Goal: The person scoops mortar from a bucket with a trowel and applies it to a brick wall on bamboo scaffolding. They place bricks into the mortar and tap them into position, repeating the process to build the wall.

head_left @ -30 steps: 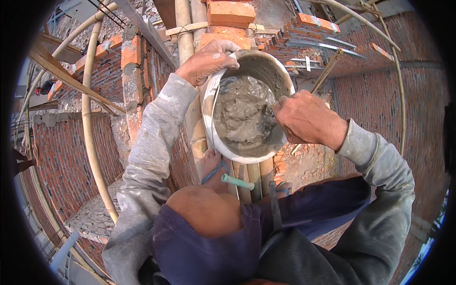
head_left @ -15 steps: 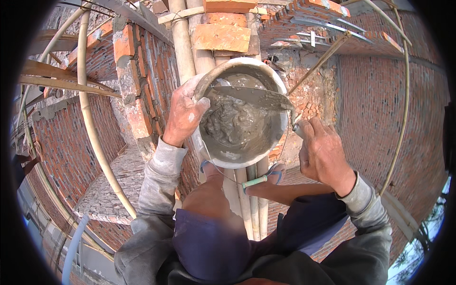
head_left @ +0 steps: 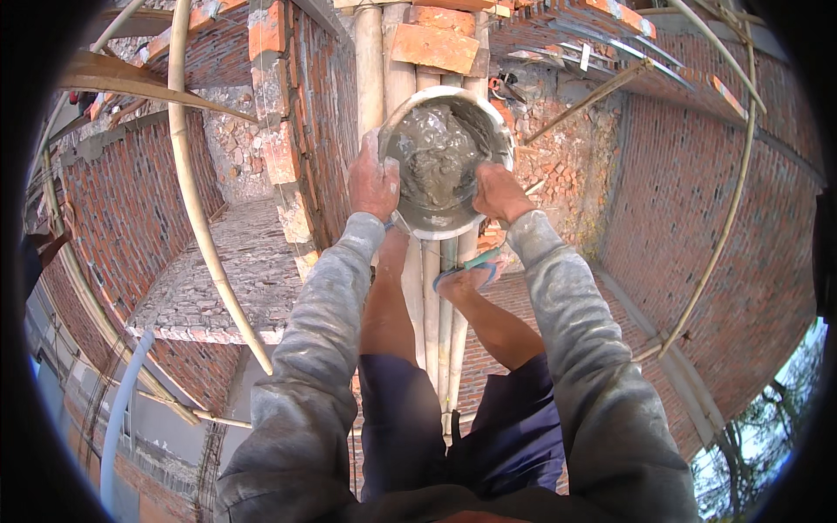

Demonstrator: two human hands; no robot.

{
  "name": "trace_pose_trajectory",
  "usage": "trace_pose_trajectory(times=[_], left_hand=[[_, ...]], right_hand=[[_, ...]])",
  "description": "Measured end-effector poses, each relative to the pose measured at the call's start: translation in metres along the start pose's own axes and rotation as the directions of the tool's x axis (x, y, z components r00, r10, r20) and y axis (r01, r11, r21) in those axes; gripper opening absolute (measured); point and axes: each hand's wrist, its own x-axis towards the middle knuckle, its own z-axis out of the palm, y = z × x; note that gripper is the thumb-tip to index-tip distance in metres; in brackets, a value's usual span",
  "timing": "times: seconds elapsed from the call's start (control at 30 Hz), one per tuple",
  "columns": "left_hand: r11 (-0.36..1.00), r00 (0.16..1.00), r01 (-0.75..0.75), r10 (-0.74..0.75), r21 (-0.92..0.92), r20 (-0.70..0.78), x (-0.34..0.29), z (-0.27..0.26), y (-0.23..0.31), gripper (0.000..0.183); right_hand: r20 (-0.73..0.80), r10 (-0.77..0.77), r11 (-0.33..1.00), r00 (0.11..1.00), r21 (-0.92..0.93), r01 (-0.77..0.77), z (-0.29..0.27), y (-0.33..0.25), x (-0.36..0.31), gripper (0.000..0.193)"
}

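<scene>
- Far to the left of the bucket point(head_left: 445, 234), a slanting bamboo pole point(head_left: 196, 192) rises beside rough brickwork.
- Nearer the bucket's left side stands the broken end of a brick wall point(head_left: 279, 152).
- At the bucket's left rim is the person's left hand point(head_left: 375, 180), thumb over the edge and fingers gripping the side; I take it to be steadying the load.
- Between the hands is the bucket itself, white-rimmed and above a run of poles point(head_left: 432, 296); whether it rests on them I can't tell from where I stand. Wet grey mix point(head_left: 436, 161) lies inside, its surface churned, so I judge the step to be working that mix.
- Just beyond the bucket lie a few orange bricks point(head_left: 434, 48).
- On the bucket's right rim is the right hand point(head_left: 501, 192), fingers curled inward; how tightly, and on what, I cannot tell.
- Below the bucket's right side hangs its green handle grip point(head_left: 482, 259), close to a sandalled foot point(head_left: 469, 277).
- Well right of the bucket runs another brick expanse point(head_left: 697, 200).
- To my eye, any next move calls for a firm left hold and a level bucket, with the right wrist free to work.
</scene>
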Motion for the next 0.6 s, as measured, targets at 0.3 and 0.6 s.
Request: trace_pose_trajectory(times=[0.3, 0.6], left_hand=[[0.993, 0.996, 0.016, -0.006, 0.113, -0.088, -0.005, 0.014, 0.002, 0.06], [0.907, 0.975, 0.209, -0.222, 0.365, -0.006, 0.032, 0.002, 0.041, 0.055]], right_hand=[[0.123, -0.003, 0.979, 0.992, 0.203, -0.022, 0.027, -0.082, -0.038, 0.019], [0.055, -0.043, 0.964, 0.998, 0.263, 0.027, -0.035, -0.065, -0.126, 0.019]])
